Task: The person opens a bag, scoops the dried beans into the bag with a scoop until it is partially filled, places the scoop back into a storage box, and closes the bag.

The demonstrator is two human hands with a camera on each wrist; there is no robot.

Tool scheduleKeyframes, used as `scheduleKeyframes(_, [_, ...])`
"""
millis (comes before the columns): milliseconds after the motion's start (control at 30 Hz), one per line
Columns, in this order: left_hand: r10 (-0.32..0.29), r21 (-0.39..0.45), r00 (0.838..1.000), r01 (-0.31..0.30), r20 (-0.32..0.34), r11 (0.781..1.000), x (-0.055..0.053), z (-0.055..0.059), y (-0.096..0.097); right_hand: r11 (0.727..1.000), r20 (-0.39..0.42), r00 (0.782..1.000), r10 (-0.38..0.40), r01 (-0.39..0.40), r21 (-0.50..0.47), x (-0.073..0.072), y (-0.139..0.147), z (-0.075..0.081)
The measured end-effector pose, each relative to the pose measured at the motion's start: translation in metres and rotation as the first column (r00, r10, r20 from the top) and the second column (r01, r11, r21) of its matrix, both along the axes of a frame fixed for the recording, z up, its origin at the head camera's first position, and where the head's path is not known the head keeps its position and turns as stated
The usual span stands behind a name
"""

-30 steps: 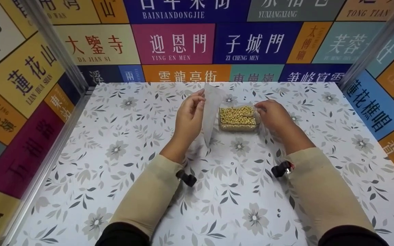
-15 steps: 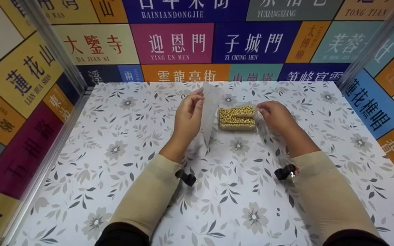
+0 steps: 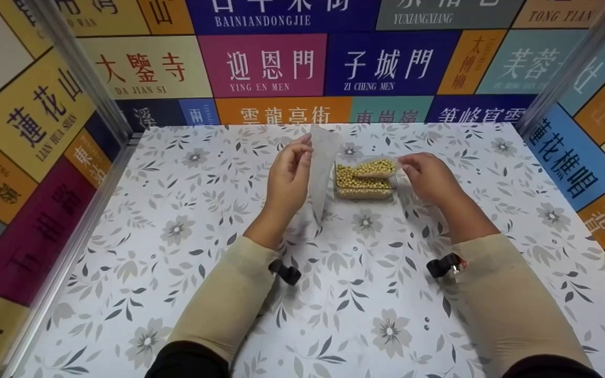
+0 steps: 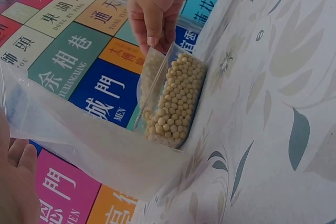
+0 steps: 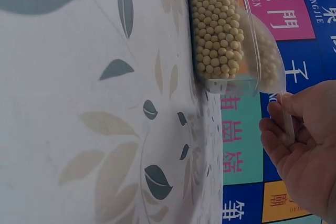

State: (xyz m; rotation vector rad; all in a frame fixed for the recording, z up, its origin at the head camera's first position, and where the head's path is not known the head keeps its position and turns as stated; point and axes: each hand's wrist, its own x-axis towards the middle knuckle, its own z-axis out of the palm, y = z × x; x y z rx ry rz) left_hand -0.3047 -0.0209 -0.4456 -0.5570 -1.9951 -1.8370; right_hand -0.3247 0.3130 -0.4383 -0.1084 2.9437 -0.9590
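My left hand point(image 3: 288, 178) holds a translucent plastic bag point(image 3: 324, 168) on edge, just left of a clear rectangular container point(image 3: 364, 195) of yellow soybeans point(image 4: 176, 100). Between its thumb and fingers, my right hand point(image 3: 428, 176) pinches the handle of a clear plastic scoop point(image 5: 269, 61). Heaped with soybeans, the scoop is raised at the container's right rim and overlaps the beans below in the head view. In the left wrist view the bag's zip edge is near the hand, and the left fingertips are partly hidden behind the plastic.
The container stands on a white table point(image 3: 229, 315) with a grey flower-and-leaf print. Behind and at both sides rise panels point(image 3: 266, 65) of coloured blocks with Chinese lettering, joined by metal posts point(image 3: 90, 73). Each sleeve carries a small black wrist camera point(image 3: 285, 273).
My right hand has shifted slightly right, and the scoop has come up out of the beans carrying a heap. My left hand and the bag have stayed nearly still.
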Motion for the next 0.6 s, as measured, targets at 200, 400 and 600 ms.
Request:
scheduleKeyframes(200, [-0.007, 0.009, 1.0, 0.008, -0.01, 1.0, -0.001, -0.001, 0.0, 0.999, 0.013, 1.0, -0.011, 0.012, -0.044, 0.002, 0.004, -0.002])
scheduleKeyframes(400, [0.008, 0.004, 1.0, -0.008, -0.02, 1.0, -0.001, 0.0, -0.001, 0.99, 0.049, 0.998, -0.037, 0.043, -0.133, 0.003, 0.007, -0.006])
scheduleKeyframes(600, [0.019, 0.003, 1.0, -0.019, -0.012, 1.0, -0.001, 0.001, -0.002, 0.968, 0.095, 0.992, -0.083, 0.103, -0.228, 0.003, 0.01, -0.011])
